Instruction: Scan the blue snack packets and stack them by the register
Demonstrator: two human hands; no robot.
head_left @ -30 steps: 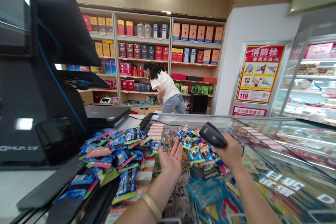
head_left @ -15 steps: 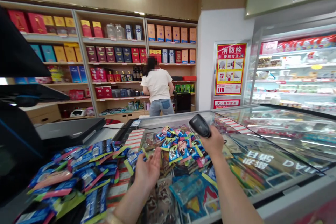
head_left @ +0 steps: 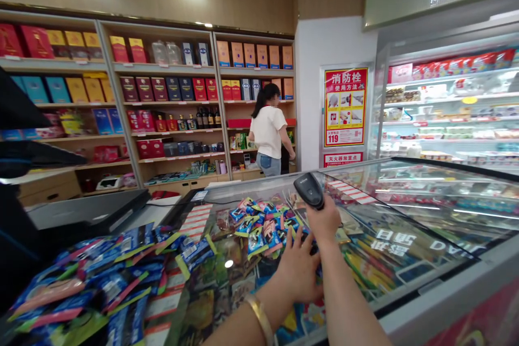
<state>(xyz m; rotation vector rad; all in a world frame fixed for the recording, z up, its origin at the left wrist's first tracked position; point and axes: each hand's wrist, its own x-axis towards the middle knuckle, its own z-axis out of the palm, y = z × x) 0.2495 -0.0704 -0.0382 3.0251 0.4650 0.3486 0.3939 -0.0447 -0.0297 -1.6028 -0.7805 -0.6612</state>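
Observation:
My right hand [head_left: 325, 221] is shut around a black handheld barcode scanner [head_left: 308, 190], whose head points up and away from me. Just below it, my left hand [head_left: 298, 273], with a gold bangle [head_left: 259, 318] on the wrist, is open with its fingers spread. That hand is over the glass top of a chest freezer [head_left: 389, 243], right next to a loose heap of blue foil snack packets [head_left: 259, 230]. A larger pile of similar packets [head_left: 93, 284] lies to the left. My hands hide part of the heap.
A person in a white T-shirt and jeans [head_left: 266, 135] stands at wooden shelves of boxed goods and bottles [head_left: 170, 86]. A red-and-yellow fire hydrant notice [head_left: 345, 108] hangs on the wall. A lit refrigerated display case [head_left: 446, 113] stands right. A dark laptop [head_left: 85, 211] lies left.
My left hand has moved right, to just below the scanner, and its fingers have spread. The view has swung, and the person at the shelves has straightened and moved right.

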